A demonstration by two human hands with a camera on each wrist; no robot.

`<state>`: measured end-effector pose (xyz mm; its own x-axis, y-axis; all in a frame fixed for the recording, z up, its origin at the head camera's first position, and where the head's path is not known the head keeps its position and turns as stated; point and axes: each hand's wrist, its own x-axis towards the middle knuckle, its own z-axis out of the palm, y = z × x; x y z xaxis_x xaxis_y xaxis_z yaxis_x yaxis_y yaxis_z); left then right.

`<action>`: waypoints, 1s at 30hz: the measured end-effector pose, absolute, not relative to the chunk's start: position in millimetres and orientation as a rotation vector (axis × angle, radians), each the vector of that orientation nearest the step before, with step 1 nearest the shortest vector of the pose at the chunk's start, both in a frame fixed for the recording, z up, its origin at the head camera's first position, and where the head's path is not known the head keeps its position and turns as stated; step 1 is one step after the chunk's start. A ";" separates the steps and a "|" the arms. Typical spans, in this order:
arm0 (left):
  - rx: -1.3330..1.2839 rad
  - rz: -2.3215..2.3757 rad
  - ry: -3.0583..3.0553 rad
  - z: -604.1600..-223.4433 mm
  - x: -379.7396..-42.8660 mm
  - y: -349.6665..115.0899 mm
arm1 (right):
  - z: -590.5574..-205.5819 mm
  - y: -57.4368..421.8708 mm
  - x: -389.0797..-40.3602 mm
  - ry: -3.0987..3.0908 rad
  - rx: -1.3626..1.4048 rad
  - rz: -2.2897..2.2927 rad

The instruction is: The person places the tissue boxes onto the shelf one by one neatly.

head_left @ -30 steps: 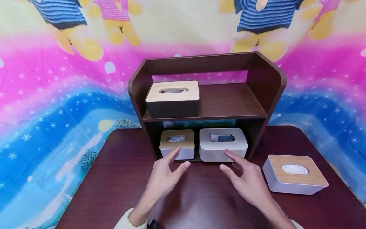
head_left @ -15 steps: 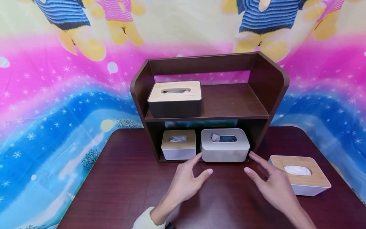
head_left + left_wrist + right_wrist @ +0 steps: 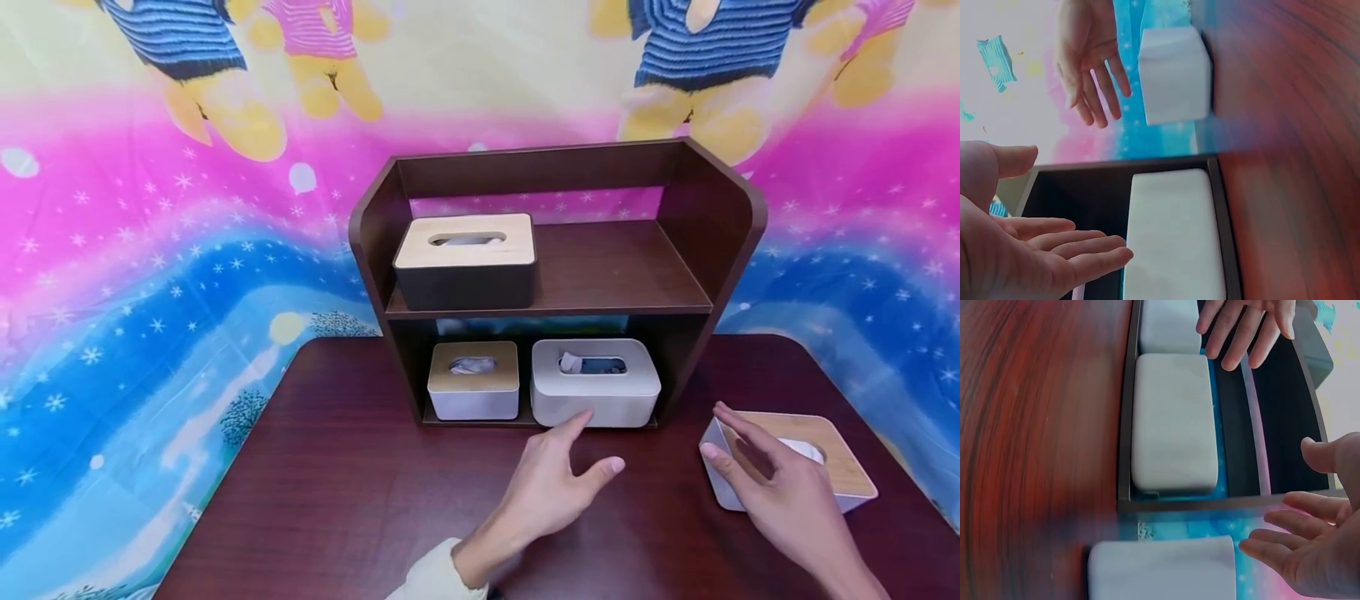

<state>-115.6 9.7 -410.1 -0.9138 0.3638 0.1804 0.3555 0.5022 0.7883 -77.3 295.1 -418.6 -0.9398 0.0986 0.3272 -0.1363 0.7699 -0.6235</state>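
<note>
My left hand (image 3: 551,483) hovers over the table in front of the shelf's lower level, fingers extended and holding nothing. Nearest to it is a rounded white tissue box (image 3: 596,408) on the lower level. My right hand (image 3: 795,504) is above and in front of a white tissue box with a wooden lid (image 3: 843,446), covering part of it. Its fingers are spread, and no grip shows; in the right wrist view the fingertips appear apart from that box (image 3: 1163,569). A smaller wood-lidded tissue box (image 3: 474,404) sits left of the rounded one.
The dark brown two-level shelf (image 3: 622,267) stands on the reddish-brown table (image 3: 337,483). On its upper level, at the left, is a black tissue box with a pale wooden lid (image 3: 465,287). A patterned cloth (image 3: 187,208) hangs behind.
Both hands have moved right across the front of the shelf. The right hand has come over the wood-lidded box at the right; the left has passed from the small box to the rounded one.
</note>
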 end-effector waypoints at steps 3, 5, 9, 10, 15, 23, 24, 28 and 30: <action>0.676 1.408 2.721 -413.0 -113.4 22.3 | -420.2 303.2 -75.5 -2.610 0.015 0.923; 0.695 1.392 2.726 -414.8 -111.6 31.2 | -421.8 309.1 -74.3 -2.596 -0.001 0.896; 0.736 1.374 2.728 -417.7 -108.0 49.0 | -425.7 322.3 -71.3 -2.574 -0.058 0.882; 0.745 1.372 2.727 -418.4 -107.3 53.3 | -426.4 325.9 -70.9 -2.572 -0.080 0.877; 0.776 1.321 2.747 -421.3 -103.5 72.8 | -426.1 343.7 -69.9 -2.636 -0.270 0.782; 0.714 1.226 2.717 -420.6 -94.4 108.4 | -444.6 374.6 -67.3 -2.463 -0.315 1.010; 0.713 1.221 2.710 -421.2 -93.6 112.0 | -447.9 378.2 -66.9 -2.426 -0.311 1.036; 0.725 1.224 2.673 -425.3 -92.8 124.1 | -459.3 391.4 -67.2 -2.334 -0.298 1.091; 0.728 1.237 2.653 -427.6 -92.6 130.1 | -464.0 398.4 -67.0 -2.299 -0.286 1.102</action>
<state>-92.6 130.1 -427.6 -0.8762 0.4741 0.0868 0.3713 0.5489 0.7489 -67.0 398.4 -464.0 -0.8156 0.4176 0.4006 -0.0506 0.6382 -0.7682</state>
